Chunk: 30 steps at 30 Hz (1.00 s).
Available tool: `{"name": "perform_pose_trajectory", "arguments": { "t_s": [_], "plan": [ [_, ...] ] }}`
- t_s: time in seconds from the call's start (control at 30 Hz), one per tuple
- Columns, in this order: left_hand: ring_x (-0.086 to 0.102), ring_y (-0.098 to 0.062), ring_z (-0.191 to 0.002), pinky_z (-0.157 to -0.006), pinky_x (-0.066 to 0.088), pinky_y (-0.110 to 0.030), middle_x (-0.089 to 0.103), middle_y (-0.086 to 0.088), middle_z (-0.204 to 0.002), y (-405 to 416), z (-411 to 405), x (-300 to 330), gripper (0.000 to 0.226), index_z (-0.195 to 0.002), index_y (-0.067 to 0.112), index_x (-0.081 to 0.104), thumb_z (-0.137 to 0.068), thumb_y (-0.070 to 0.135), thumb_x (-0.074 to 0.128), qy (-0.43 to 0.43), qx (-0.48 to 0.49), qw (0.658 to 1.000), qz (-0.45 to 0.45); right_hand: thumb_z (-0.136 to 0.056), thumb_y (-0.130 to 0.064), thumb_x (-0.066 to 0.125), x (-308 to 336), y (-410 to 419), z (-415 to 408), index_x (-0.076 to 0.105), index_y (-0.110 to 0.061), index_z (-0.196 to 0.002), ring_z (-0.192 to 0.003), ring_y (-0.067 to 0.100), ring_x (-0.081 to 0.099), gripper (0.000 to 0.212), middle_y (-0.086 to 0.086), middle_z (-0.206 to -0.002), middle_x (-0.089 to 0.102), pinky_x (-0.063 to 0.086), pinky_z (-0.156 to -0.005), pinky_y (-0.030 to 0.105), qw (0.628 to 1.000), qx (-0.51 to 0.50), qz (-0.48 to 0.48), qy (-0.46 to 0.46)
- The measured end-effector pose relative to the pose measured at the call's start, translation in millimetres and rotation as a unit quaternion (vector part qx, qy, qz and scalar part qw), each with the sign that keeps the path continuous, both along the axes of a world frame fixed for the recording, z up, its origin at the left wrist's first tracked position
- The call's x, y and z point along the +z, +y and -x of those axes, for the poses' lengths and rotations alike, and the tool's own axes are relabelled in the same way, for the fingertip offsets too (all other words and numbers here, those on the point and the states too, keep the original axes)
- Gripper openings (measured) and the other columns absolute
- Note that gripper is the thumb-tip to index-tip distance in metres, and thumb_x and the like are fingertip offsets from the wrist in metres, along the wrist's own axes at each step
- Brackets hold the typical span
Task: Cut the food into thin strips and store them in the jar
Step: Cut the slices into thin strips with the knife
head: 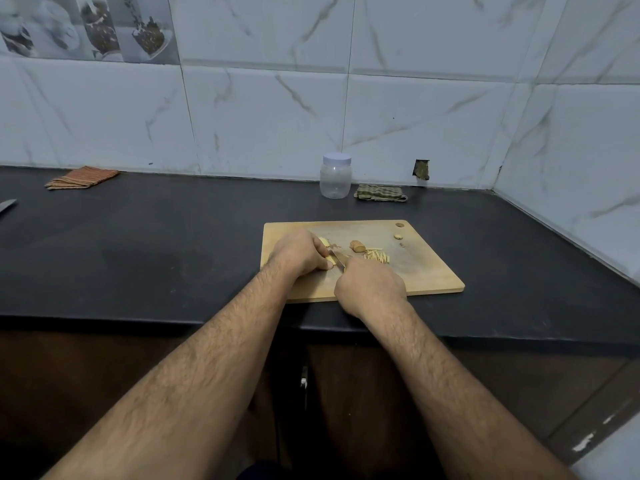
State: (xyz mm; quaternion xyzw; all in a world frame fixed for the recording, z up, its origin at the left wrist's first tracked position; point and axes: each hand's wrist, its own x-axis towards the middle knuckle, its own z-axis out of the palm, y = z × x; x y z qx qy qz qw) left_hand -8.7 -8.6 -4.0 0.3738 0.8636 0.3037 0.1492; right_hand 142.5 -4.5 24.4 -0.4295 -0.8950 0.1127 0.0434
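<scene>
A wooden cutting board (422, 271) lies on the black counter. My left hand (298, 254) holds pale slices of ginger (330, 260) down on the board with curled fingers. My right hand (369, 285) grips a knife (338, 258), its blade resting against those slices. A brown ginger chunk (357, 246) and a small pile of thin strips (377, 256) lie just beyond my hands. Small trimmed bits (399, 237) sit near the board's far right corner. A clear plastic jar (335, 178) with a white lid on stands by the wall behind the board.
A folded green checked cloth (381, 194) lies right of the jar. An orange striped cloth (81, 177) lies at the far left by the wall. The tip of a second blade (7, 205) shows at the left edge. Tiled walls close the back and right.
</scene>
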Motion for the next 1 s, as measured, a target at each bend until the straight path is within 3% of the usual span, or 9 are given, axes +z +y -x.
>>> {"name": "perform_pose_trajectory", "arguments": {
  "t_s": [0.1,0.27,0.43,0.63,0.77,0.9,1.0],
  "plan": [
    [0.062,-0.012,-0.102,-0.088,0.051,-0.030,0.071,0.009,-0.107,0.2,0.6,-2.0,0.024,-0.099,0.028,0.077,-0.076,0.029,0.084,0.002,0.003,1.000,-0.004,-0.095,-0.014,0.044,-3.6,-1.8,-7.3,0.051,-0.022,-0.134,-0.104,0.023,0.057,0.041,0.004,-0.119,0.062,0.041,-0.073,0.033,1.000,0.007,-0.004,0.005],
    [0.062,-0.011,-0.102,-0.090,0.052,-0.031,0.071,0.010,-0.110,0.8,2.0,-2.8,0.022,-0.099,0.028,0.078,-0.078,0.029,0.083,0.006,-0.002,1.000,-0.008,-0.097,-0.020,0.043,-16.8,-9.7,-28.7,0.056,-0.020,-0.116,-0.089,0.021,0.056,0.023,0.002,-0.103,0.062,0.043,-0.067,0.034,1.000,0.003,-0.017,0.006],
    [0.062,-0.011,-0.104,-0.091,0.051,-0.031,0.070,0.010,-0.113,0.6,2.0,-3.8,0.024,-0.101,0.027,0.077,-0.078,0.028,0.083,0.007,-0.002,1.000,-0.008,-0.096,-0.017,0.045,-10.9,-7.5,-21.7,0.056,-0.020,-0.119,-0.086,0.021,0.051,0.026,0.003,-0.107,0.062,0.039,-0.067,0.034,1.000,-0.008,-0.009,0.010],
    [0.063,-0.011,-0.102,-0.090,0.052,-0.032,0.071,0.010,-0.109,1.5,2.8,-6.3,0.024,-0.101,0.028,0.077,-0.077,0.029,0.084,0.006,0.002,1.000,-0.008,-0.095,-0.017,0.044,-4.8,-5.7,-21.6,0.056,-0.018,-0.121,-0.088,0.021,0.049,0.028,0.002,-0.102,0.058,0.040,-0.071,0.034,1.000,-0.017,0.001,0.023],
    [0.063,-0.011,-0.102,-0.090,0.051,-0.031,0.071,0.011,-0.110,1.6,3.5,-7.4,0.023,-0.100,0.028,0.077,-0.078,0.028,0.083,0.003,0.003,1.000,-0.015,-0.096,-0.016,0.043,-0.2,-5.8,-16.0,0.057,-0.017,-0.124,-0.100,0.023,0.056,0.031,0.004,-0.114,0.062,0.041,-0.072,0.033,1.000,-0.018,0.003,0.024],
    [0.062,-0.011,-0.104,-0.089,0.050,-0.029,0.070,0.012,-0.112,1.2,2.8,-7.2,0.025,-0.102,0.027,0.077,-0.077,0.028,0.083,0.006,0.000,1.000,-0.013,-0.096,-0.016,0.045,2.9,-5.0,-6.6,0.058,-0.017,-0.123,-0.090,0.021,0.051,0.031,0.005,-0.114,0.063,0.042,-0.072,0.032,1.000,-0.018,0.011,0.013],
    [0.062,-0.010,-0.102,-0.083,0.048,-0.027,0.071,0.012,-0.110,1.3,2.8,-6.7,0.026,-0.101,0.028,0.077,-0.077,0.028,0.084,0.006,0.003,1.000,-0.013,-0.096,-0.016,0.046,1.7,-4.2,-2.2,0.057,-0.016,-0.124,-0.097,0.022,0.056,0.030,0.005,-0.116,0.063,0.042,-0.073,0.032,1.000,-0.020,0.011,0.010]
  ]
}}
